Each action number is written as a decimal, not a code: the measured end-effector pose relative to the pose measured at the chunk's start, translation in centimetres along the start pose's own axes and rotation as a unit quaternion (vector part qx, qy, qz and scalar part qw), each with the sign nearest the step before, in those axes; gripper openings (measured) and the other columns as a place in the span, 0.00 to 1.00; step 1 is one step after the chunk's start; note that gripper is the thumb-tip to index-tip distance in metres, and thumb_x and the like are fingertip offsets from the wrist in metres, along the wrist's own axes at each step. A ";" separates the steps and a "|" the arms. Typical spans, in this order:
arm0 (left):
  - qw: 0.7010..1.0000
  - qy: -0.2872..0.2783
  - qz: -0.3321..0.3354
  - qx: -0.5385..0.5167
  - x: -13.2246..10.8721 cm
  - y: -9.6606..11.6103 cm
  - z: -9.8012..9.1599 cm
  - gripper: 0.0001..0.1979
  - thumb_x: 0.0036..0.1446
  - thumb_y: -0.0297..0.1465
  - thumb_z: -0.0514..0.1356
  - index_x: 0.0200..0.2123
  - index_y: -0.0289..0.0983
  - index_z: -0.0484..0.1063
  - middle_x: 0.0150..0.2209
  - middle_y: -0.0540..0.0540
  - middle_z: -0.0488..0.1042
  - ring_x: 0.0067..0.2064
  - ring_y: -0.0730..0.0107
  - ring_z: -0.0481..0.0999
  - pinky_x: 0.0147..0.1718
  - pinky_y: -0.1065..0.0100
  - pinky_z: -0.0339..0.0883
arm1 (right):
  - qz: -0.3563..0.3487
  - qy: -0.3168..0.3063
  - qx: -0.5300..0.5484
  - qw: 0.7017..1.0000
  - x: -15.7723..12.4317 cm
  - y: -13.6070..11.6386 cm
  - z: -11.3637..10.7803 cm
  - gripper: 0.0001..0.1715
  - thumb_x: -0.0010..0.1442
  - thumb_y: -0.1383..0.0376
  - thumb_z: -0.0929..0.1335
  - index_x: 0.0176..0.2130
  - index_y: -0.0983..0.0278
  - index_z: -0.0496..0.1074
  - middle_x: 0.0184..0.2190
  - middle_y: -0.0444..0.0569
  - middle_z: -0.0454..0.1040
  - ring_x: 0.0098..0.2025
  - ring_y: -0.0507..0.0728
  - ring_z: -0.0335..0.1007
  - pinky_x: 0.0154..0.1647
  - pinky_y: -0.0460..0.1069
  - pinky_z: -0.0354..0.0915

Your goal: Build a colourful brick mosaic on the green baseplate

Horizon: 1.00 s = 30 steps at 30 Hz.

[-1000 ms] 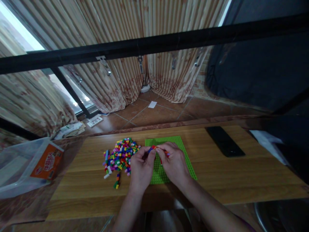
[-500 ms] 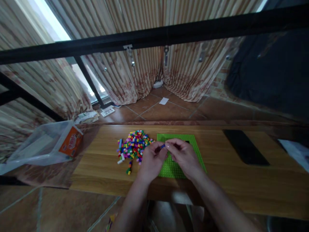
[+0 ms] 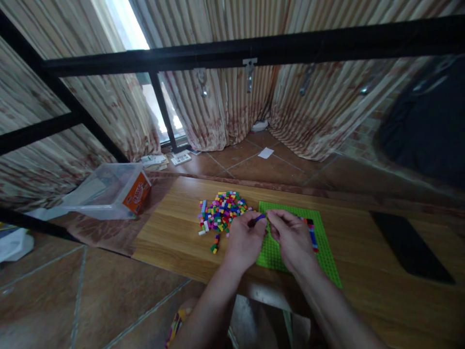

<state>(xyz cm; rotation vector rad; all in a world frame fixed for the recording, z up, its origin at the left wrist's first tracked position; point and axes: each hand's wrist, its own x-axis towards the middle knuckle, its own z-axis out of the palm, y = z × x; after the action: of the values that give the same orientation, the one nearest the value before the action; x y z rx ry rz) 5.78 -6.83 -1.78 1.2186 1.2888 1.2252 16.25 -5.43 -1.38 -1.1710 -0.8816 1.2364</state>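
My left hand (image 3: 246,238) is closed, pinching a small dark blue toy brick piece (image 3: 259,218) between thumb and fingers. The fingertips of my right hand (image 3: 292,238) close on the piece's other end, so both hands meet over the left part of a green studded baseplate (image 3: 326,257). On the plate, partly covered by my right hand, sits a group of red, blue and black bricks (image 3: 312,235). A heap of mixed coloured bricks (image 3: 225,209) lies on the wood just left of the plate. Fingers hide much of the held piece.
A short joined stack of bricks (image 3: 215,245) lies in front of the heap on the wooden table (image 3: 163,232). To the right is a flat black slab (image 3: 410,247). Left of the table stands a clear plastic bin (image 3: 109,194) with an orange label. A black metal rail (image 3: 218,57) crosses above.
The view has swung to the left, so the table and bricks appear farther right. Both hands stay together on the blue piece; more bricks on the plate show beside my right hand.
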 end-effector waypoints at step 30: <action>0.982 -0.017 -0.023 0.186 1.0 -0.2 -6.3 0.07 0.52 0.27 0.55 0.29 0.36 0.74 0.25 0.50 0.74 0.27 0.72 0.71 0.28 0.72 0.64 | 0.155 -0.088 0.053 0.983 -0.2 1.2 1.7 0.21 0.42 0.52 0.75 0.25 0.63 0.67 0.20 0.39 0.67 0.19 0.46 0.55 0.16 0.42 0.50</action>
<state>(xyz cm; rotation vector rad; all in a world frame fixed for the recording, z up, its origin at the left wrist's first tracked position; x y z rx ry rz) -0.60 -6.22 -1.68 1.4570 1.5573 0.9503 14.30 -5.42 -2.18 -1.1546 -0.7703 1.6409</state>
